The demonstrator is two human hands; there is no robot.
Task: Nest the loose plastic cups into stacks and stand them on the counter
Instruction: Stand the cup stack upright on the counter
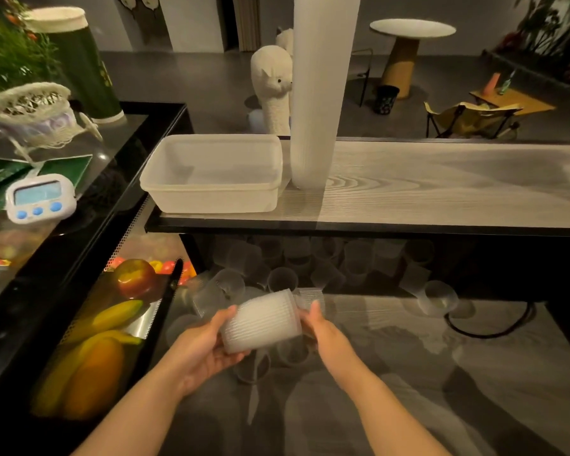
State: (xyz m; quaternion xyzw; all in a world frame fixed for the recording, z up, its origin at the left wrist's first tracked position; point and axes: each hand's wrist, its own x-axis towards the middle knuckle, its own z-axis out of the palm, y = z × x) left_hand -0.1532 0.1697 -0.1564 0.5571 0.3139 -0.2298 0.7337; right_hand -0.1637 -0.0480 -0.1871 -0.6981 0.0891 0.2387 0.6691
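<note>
Pale wood-grain desk [441,185] runs across the upper level, bearing a tall stack [320,93] of nested cups, upright, just beside an empty plastic tub [211,174]. On the lower desk [408,373], loose cups [282,279] lie scattered toward the back. A short stack [264,320] lies on its side above it, between both hands: left hand [204,347] cups its wide end with curled fingers, right hand [323,327] grips the narrow end.
</note>
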